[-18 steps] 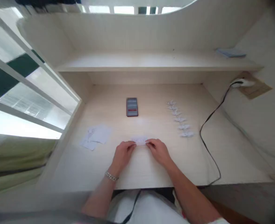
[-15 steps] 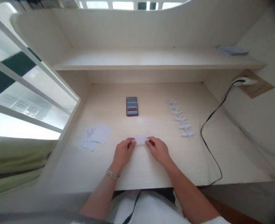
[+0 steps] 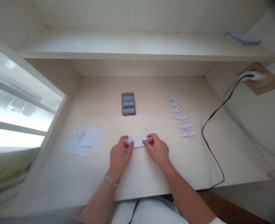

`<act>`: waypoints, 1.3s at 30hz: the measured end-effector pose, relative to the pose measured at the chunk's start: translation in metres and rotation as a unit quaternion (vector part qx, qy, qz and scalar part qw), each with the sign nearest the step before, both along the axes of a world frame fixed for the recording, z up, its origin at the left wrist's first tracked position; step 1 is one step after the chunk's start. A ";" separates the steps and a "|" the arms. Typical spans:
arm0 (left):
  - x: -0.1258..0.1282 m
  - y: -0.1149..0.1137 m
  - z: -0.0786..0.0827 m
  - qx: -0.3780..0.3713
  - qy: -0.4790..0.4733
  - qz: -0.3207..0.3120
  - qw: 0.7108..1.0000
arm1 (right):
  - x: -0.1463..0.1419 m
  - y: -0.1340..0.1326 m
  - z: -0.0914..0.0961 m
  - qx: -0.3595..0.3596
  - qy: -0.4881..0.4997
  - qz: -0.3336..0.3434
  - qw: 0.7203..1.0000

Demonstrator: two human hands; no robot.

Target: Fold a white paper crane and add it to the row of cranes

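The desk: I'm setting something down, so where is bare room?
Between the pixelated block and the folded papers, and left of that block, behind the flat sheets. It's crowded at front centre, around the hands and their paper strip.

No lettering legible

Rows of small dark print [image 3: 82, 137] mark a flat white paper sheet [image 3: 80, 151] at left, too tiny to read; a dark, flat, red-edged rectangular object [image 3: 128, 104] shows only pixelated bands.
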State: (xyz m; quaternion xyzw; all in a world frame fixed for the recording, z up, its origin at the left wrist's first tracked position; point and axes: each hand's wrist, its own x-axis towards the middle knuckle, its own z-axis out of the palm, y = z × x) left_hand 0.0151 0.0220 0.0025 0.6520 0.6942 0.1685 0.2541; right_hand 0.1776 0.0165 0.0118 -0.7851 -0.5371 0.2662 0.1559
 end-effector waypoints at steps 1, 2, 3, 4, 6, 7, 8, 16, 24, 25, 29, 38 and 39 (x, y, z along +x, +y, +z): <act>0.001 0.001 0.000 -0.003 0.004 0.001 1.000 | 0.000 0.001 0.001 -0.006 -0.003 -0.001 1.000; 0.001 0.001 0.000 -0.005 0.009 0.003 1.000 | 0.000 0.002 0.001 -0.013 -0.005 -0.001 1.000; 0.002 0.002 0.000 -0.007 0.015 0.006 1.000 | 0.000 0.003 0.002 -0.020 -0.008 -0.002 1.000; 0.002 0.002 0.000 -0.010 0.019 0.009 1.000 | 0.000 0.004 0.002 -0.026 -0.011 -0.002 1.000; 0.003 0.003 0.000 -0.016 0.028 0.017 0.999 | 0.000 0.005 0.003 -0.033 -0.015 0.000 0.999; 0.004 0.004 0.000 -0.021 0.031 0.021 0.999 | 0.000 0.006 0.003 -0.035 -0.017 0.000 0.999; 0.004 0.004 0.000 -0.024 0.033 0.023 0.999 | 0.000 0.006 0.003 -0.036 -0.018 0.001 0.999; 0.006 0.004 0.001 -0.035 0.043 0.032 0.998 | 0.000 0.009 0.003 -0.041 -0.027 -0.002 0.999; 0.006 0.004 0.001 -0.039 0.036 0.033 0.998 | 0.001 0.011 0.003 -0.041 -0.033 -0.001 0.999; 0.006 0.004 0.001 -0.040 0.035 0.034 0.998 | 0.000 0.011 0.003 -0.042 -0.034 -0.002 0.999; 0.006 0.004 0.001 -0.038 0.033 0.032 0.998 | 0.000 0.012 0.004 -0.046 -0.036 -0.001 0.998; 0.008 0.004 0.005 -0.053 0.047 0.036 0.997 | 0.000 0.013 0.006 -0.054 -0.040 0.001 0.998; 0.008 0.004 0.005 -0.052 0.046 0.035 0.997 | 0.000 0.013 0.006 -0.054 -0.040 0.001 0.998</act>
